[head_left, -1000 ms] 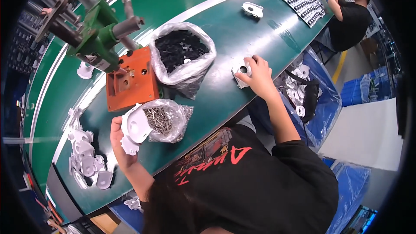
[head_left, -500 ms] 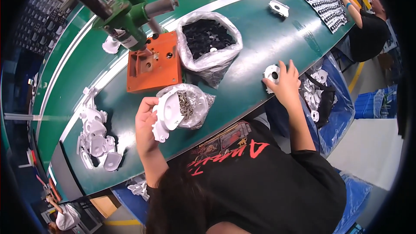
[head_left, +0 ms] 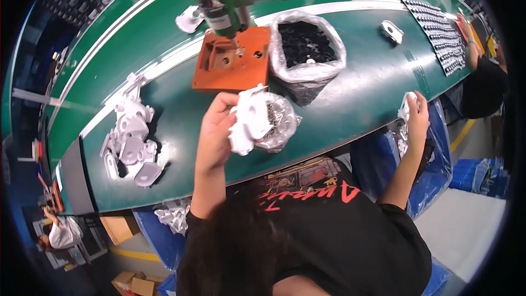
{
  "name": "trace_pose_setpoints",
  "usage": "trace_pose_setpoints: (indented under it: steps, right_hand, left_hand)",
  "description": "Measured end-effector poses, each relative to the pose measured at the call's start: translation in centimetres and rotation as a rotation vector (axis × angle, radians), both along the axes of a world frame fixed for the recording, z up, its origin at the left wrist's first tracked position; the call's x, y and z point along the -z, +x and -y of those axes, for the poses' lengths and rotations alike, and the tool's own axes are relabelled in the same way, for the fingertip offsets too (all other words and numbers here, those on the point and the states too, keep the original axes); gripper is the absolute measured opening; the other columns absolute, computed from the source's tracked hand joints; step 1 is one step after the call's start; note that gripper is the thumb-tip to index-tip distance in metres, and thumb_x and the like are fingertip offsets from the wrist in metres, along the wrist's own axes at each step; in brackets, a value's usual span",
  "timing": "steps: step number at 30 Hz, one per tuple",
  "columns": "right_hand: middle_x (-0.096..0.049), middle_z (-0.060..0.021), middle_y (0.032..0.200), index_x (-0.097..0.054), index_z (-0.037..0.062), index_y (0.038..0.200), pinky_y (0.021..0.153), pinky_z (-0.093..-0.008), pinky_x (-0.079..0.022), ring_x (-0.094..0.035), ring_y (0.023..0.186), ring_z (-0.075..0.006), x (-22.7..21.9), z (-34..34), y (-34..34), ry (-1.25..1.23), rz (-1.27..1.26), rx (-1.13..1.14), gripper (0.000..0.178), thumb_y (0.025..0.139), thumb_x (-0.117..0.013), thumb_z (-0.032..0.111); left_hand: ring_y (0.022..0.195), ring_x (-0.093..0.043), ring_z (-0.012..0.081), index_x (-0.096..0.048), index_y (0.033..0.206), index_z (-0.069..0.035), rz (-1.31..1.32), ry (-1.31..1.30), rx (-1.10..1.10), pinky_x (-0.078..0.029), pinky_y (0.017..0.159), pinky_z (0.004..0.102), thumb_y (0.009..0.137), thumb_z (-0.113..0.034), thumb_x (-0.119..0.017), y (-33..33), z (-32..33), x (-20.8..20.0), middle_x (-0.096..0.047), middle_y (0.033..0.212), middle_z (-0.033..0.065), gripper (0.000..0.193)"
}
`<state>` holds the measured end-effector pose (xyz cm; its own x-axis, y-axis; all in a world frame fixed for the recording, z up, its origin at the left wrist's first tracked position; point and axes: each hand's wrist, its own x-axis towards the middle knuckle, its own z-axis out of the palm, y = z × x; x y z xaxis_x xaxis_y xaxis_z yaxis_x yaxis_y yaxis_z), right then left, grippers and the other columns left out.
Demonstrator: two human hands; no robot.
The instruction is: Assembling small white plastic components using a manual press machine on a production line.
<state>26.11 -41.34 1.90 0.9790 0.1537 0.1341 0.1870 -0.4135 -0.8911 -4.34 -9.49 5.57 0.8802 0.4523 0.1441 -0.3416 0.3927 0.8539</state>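
My left hand (head_left: 218,129) grips a white moulded plastic part (head_left: 253,118), raised over the table's near side. Behind that part, a clear bag of small metal pins (head_left: 284,123) is partly covered. Out to the right, my right hand (head_left: 417,118) has its fingers closed round another white plastic part (head_left: 405,111), by the table edge and above a blue-lined bin (head_left: 437,156). Much of this second part is hidden by the fingers. White parts also show inside the bin.
A green press (head_left: 222,8) stands over an orange fixture block (head_left: 235,71). Beside it is a bag of black pieces (head_left: 307,44). White parts (head_left: 134,137) are heaped at left; a single white part (head_left: 392,32) lies far right, near a sheet of black-and-white pieces (head_left: 438,38) and a co-worker.
My right hand has carried its white part off the tabletop, rightward to the bin side. My left hand has turned its part and still holds it. The whole view has shifted.
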Motion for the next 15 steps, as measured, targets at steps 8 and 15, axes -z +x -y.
trace_pose_setpoints:
  steps: [8,15]
  right_hand:
    - [-0.055,-0.0038,0.102,-0.052,-0.0025,0.122,0.081,-0.0229,-0.041,-0.051,0.093,-0.0086,-5.7,-15.2,-11.5,0.515,-0.053,-0.618,0.036,0.087,-0.058,0.005]
    - [-0.044,-0.0223,0.127,-0.044,0.0006,0.115,0.097,-0.0376,-0.037,-0.046,0.116,-0.0268,-5.9,-17.7,-12.7,0.458,0.413,-1.125,0.04,0.085,-0.059,0.022]
  left_hand:
    - [0.094,-0.059,0.0154,-0.044,0.104,-0.005,0.02,-0.118,0.074,-0.049,0.082,0.0314,0.088,-0.004,-0.059,1.7,3.5,-1.0,-0.058,0.105,0.0092,0.022]
    - [0.073,-0.063,0.0154,-0.041,0.099,-0.005,-0.029,-0.066,-0.079,-0.052,0.063,0.0301,0.091,-0.013,-0.059,2.4,4.7,-2.0,-0.06,0.091,0.0087,0.022]
